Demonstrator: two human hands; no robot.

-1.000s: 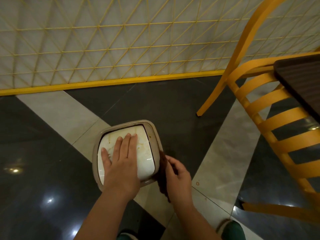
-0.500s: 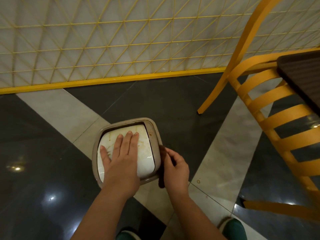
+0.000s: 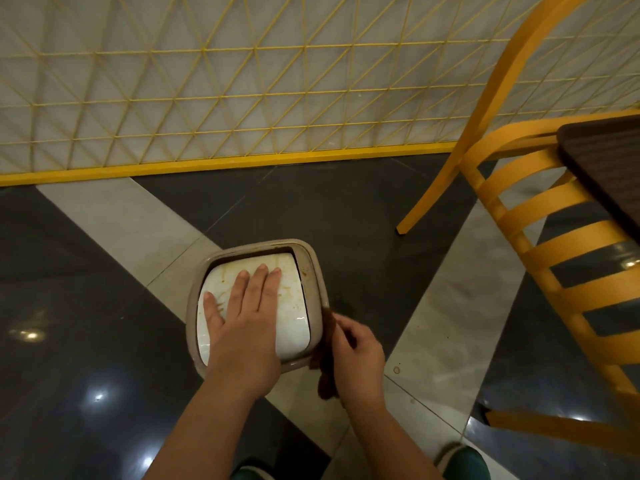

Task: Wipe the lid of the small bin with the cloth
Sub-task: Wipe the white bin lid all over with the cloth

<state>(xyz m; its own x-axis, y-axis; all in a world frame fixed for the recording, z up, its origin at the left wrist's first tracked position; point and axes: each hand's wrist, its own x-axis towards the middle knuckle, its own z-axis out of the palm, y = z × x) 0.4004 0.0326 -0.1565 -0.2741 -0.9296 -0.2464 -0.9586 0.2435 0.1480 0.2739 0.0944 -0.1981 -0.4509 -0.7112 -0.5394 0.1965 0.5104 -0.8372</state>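
Small bin (image 3: 317,271) on dark floor tiles (image 3: 346,209), its white lid (image 3: 294,306) stained brown, under left hand (image 3: 244,320) pressed flat, fingers straight, pointing to 12 o'clock. Right hand (image 3: 356,355) at 3 o'clock of bin, fingers clenched around dark brown cloth (image 3: 327,372) touching the rim. Yellow chair (image 3: 554,237) at 2 o'clock, well apart.

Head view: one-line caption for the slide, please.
Left hand pressed flat on the stained white lid while the right hand holds a brown cloth against the bin's rim.
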